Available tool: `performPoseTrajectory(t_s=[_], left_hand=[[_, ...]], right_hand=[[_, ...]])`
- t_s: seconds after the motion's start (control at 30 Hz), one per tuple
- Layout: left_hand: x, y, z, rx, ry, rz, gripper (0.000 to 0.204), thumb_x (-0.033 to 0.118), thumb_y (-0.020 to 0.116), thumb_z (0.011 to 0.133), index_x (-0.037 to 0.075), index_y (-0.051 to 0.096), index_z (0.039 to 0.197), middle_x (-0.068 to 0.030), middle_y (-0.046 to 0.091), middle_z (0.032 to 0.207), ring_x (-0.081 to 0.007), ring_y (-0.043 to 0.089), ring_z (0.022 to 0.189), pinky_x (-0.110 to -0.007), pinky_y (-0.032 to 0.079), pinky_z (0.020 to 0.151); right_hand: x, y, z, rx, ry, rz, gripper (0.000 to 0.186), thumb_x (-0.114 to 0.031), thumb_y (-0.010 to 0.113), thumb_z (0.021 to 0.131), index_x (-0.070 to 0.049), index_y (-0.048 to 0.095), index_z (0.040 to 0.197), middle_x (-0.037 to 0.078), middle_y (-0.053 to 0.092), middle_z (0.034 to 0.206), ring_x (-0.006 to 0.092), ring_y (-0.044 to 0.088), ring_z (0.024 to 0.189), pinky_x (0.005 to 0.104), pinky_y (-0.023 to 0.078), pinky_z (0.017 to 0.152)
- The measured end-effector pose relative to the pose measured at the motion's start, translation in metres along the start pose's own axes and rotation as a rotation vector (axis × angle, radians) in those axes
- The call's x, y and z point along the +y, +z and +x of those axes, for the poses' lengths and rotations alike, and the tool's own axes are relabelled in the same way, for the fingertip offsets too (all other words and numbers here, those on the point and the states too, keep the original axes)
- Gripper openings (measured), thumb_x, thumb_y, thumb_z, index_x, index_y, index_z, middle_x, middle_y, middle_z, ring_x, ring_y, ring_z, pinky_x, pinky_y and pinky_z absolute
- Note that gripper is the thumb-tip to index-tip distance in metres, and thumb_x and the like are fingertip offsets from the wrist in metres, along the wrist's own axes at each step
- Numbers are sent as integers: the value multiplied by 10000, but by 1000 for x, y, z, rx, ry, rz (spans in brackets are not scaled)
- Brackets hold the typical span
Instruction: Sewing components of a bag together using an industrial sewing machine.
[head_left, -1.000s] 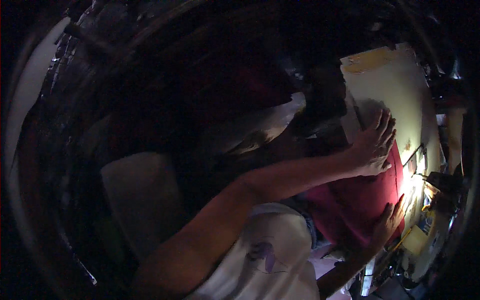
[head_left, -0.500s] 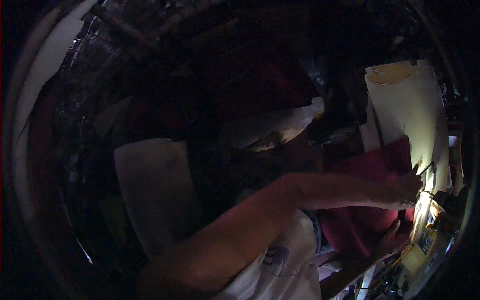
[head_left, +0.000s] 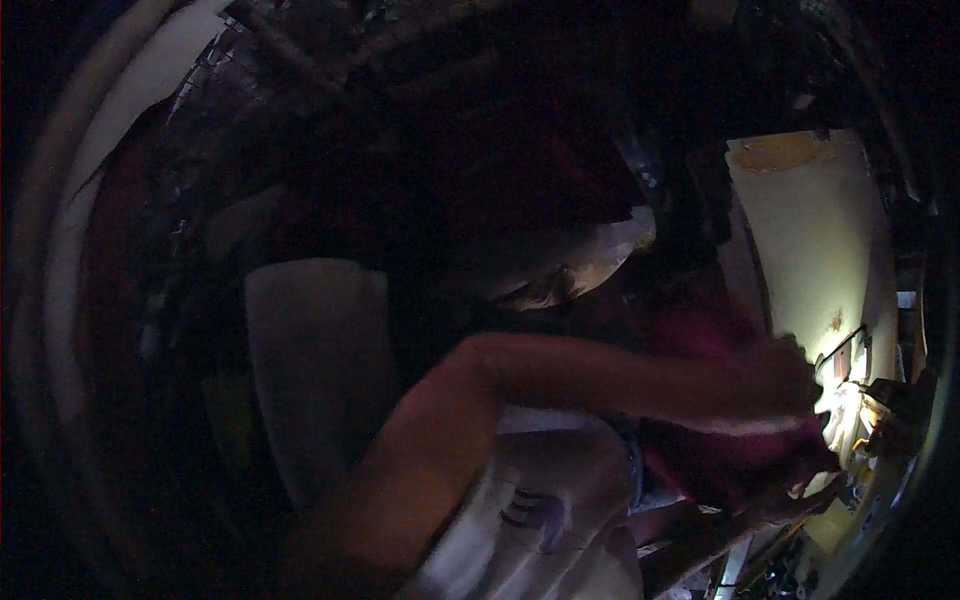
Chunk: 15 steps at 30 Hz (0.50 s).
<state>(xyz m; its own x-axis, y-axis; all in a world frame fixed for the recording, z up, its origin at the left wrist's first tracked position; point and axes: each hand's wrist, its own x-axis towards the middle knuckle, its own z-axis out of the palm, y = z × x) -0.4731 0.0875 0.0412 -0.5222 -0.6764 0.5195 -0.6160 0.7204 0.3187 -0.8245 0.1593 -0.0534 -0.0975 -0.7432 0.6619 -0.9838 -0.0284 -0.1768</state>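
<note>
My left hand (head_left: 780,375) reaches across to a crumpled dark red cloth (head_left: 710,450) beside a bright work light (head_left: 840,400); its fingers are dark and smeared by motion. Lower down, my right hand (head_left: 795,500) is at the cloth's lower right edge, its fingers too dim and blurred to read. The cloth lies by a pale, worn work surface (head_left: 810,240), with a dark machine part (head_left: 890,395) next to the light. Whether either hand grips the cloth is hidden.
A pale padded or board-like piece (head_left: 310,340) stands at left in shadow. Dark heaped material with a crumpled pale sheet (head_left: 570,270) lies beyond my arm. Several small items and a yellowish piece (head_left: 830,530) crowd the lower right edge.
My left hand, earlier spread over the cloth higher up, has moved down. My right hand has moved lower. The cloth's upper part has darkened and shifted; the view has also shifted.
</note>
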Motion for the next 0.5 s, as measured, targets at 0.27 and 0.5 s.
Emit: performPoseTrajectory(t_s=[0.27,0.5], left_hand=[[-64,-162,-71,-10,-308,-276,157,134,675,868,27,634,977,-185,663,771,-376,692,744,-449,541,633],[-59,-217,-101,182,-500,-133,170,112,708,878,10,631,989,-166,679,833,-314,708,770,-401,542,655]], right_hand=[[-88,-10,17,-304,13,741,588,-363,650,947,8,528,1387,180,600,1315,309,580,1166,412,455,1003],[-172,12,16,-544,-199,1033,583,-315,654,948,2,505,1414,144,623,1294,253,599,1147,379,466,992]])
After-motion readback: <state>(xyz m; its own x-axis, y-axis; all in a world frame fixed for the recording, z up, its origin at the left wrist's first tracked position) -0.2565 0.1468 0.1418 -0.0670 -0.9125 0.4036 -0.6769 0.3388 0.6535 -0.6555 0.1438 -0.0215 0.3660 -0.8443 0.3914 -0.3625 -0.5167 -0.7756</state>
